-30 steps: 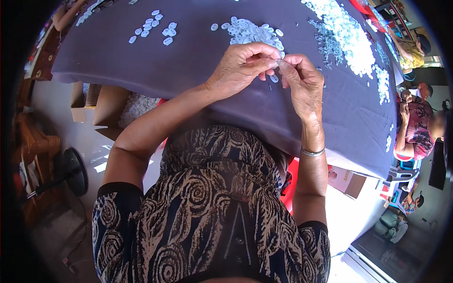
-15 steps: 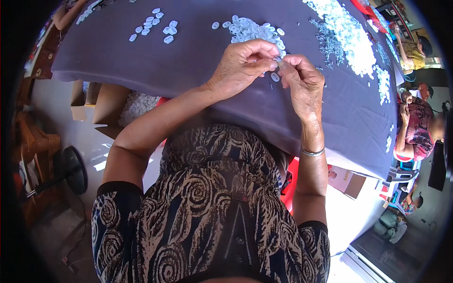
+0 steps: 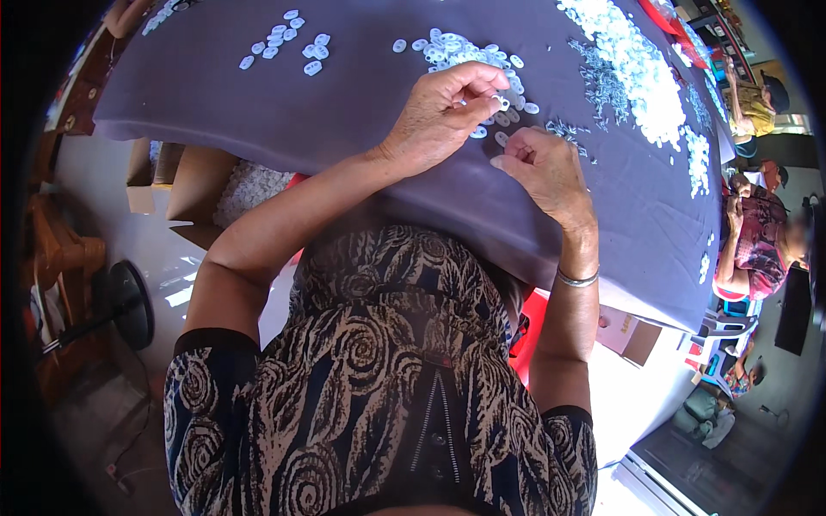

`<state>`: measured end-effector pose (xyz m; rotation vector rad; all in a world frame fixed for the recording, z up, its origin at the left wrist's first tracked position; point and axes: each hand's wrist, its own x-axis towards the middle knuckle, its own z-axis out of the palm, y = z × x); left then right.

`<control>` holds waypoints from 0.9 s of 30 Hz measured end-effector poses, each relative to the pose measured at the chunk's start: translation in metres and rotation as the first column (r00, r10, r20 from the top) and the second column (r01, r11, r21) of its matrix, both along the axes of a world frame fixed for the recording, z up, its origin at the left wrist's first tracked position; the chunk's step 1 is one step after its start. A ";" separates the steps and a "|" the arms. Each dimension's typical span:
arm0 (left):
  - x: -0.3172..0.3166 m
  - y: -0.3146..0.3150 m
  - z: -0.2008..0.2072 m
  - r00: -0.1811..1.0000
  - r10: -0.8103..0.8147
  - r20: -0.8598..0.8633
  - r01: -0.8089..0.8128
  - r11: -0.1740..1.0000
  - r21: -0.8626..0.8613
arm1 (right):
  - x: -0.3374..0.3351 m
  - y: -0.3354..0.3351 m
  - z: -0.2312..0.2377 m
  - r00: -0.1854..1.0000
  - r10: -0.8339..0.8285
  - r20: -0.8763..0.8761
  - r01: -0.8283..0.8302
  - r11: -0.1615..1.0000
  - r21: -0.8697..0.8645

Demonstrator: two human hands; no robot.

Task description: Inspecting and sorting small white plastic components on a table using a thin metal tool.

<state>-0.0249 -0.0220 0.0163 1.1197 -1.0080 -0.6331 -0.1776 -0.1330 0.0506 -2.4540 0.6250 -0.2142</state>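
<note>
My left hand [image 3: 443, 112] is closed, pinching a small white oval plastic piece [image 3: 501, 102] with holes between thumb and forefinger, a little above the table. Just beyond it spreads a pile of similar white oval pieces [image 3: 456, 50]. My right hand [image 3: 551, 176] is lower and to the right, close to the cloth. Its thumb stands apart from the curled fingers, and I see nothing between them. A loose white oval piece [image 3: 502, 138] lies by its fingertips. Behind the knuckles is a small heap of thin dark metal bits [image 3: 564, 132], too small to name.
A dark purple cloth [image 3: 344, 120] covers the table. Scattered oval pieces [image 3: 277, 34] lie at far left. A large white heap [image 3: 641, 77] and more metal bits [image 3: 602, 82] are at right. An open cardboard box [image 3: 200, 189] stands below the left edge. Another person [image 3: 757, 241] sits at right.
My hands were together at the small piece; now the right hand has drawn away, down and to the right. The left hand keeps the piece, which now shows clearly.
</note>
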 end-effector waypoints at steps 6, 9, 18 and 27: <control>-0.007 0.001 0.006 0.997 0.018 0.073 -0.022 0.998 0.052 | 0.001 0.002 -0.006 0.999 0.051 0.014 -0.050 0.997 -0.056; -0.005 0.001 0.004 0.996 0.027 0.086 -0.031 0.998 0.053 | 0.001 0.001 -0.009 0.996 0.078 0.034 -0.076 0.995 -0.064; -0.004 0.002 0.006 0.997 0.038 0.063 -0.042 0.997 0.067 | 0.002 -0.005 -0.012 0.977 -0.103 0.187 0.088 0.993 0.085; -0.007 0.000 -0.003 0.997 -0.034 0.075 0.030 0.998 0.052 | 0.009 -0.002 -0.010 0.876 -0.239 0.419 -0.001 0.868 0.497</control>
